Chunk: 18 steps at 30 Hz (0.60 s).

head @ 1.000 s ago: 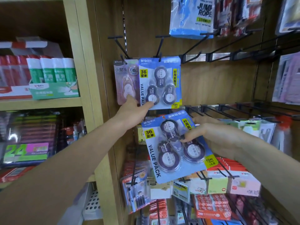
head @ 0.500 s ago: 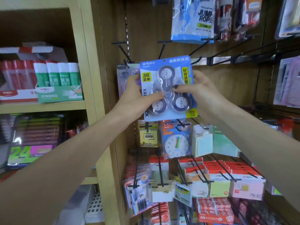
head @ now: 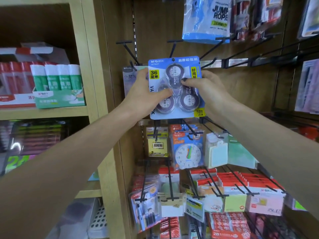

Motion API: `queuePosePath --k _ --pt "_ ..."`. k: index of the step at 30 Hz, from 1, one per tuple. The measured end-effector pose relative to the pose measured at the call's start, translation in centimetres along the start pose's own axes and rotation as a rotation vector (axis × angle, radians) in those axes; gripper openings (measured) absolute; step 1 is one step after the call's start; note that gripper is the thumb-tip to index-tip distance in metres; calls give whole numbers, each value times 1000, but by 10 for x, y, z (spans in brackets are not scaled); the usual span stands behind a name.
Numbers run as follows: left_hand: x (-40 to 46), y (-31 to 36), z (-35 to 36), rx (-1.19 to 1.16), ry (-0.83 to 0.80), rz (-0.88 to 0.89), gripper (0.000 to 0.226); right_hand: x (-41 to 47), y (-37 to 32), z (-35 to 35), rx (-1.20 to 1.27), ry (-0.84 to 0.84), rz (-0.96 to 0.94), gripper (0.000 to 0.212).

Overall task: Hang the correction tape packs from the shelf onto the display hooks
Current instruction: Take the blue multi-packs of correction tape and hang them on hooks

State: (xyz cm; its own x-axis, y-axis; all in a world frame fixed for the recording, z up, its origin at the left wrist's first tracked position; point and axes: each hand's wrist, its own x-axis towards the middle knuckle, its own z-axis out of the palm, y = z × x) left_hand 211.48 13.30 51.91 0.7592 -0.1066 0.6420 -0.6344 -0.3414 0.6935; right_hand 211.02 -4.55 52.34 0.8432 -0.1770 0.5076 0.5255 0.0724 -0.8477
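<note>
A blue correction tape pack [head: 174, 64] with three purple tape rolls is held upright against the wooden display panel. My left hand [head: 143, 95] grips its left edge, thumb across the front. My right hand [head: 205, 88] grips its right edge, thumb on the blister. The pack's hanging hole sits at the tip of a black display hook [head: 172, 49]. A pinkish single tape pack [head: 129, 75] hangs on the neighbouring hook [head: 127, 49] to the left, partly hidden by my left hand. Whether another blue pack hangs behind the held one is hidden.
A jump rope bag [head: 207, 19] hangs above right. Sticky notes [head: 158, 145], a toy clock pack [head: 188, 152] and red-topped packs [head: 241, 183] hang on hooks below. Left, a wooden shelf [head: 44, 112] holds green glue sticks [head: 57, 78]. Bare hooks [head: 259, 47] jut out at right.
One second ago my right hand held the pack low and tilted while my left touched the hanging packs. Both hands now hold it raised and upright at the hook.
</note>
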Motion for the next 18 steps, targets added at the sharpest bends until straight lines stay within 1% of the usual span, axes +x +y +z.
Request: queuePosePath --k 3,5,6,7,8,9,11,12,13,15,16,18 --pt "6 -12 3 14 -1 -9 57 6 5 1 -28 7 26 17" --pt "10 -19 7 49 6 -3 68 11 12 2 -82 15 36 15" --pt "12 -22 9 79 14 11 77 13 15 3 -131 14 30 13" --pt "14 -25 11 116 26 35 83 14 18 4 -189 12 21 17" --pt "17 -29 14 156 39 65 85 16 21 4 -248 16 3 20" --pt "19 -30 16 201 51 84 84 17 23 5 -305 22 -24 19" --pt "23 -34 19 261 79 96 84 21 27 3 -415 34 -88 9" --pt "25 -36 21 285 87 105 86 22 28 2 -471 35 -112 8" --pt "26 -37 22 310 88 108 87 23 29 0 -522 34 -126 11" --pt "26 -41 23 346 99 118 88 23 31 -3 -597 25 -114 31" --pt "25 -43 22 354 102 121 88 23 32 -4 -613 22 -101 36" --pt "24 -46 22 367 101 116 89 22 35 -6 -616 10 -81 35"
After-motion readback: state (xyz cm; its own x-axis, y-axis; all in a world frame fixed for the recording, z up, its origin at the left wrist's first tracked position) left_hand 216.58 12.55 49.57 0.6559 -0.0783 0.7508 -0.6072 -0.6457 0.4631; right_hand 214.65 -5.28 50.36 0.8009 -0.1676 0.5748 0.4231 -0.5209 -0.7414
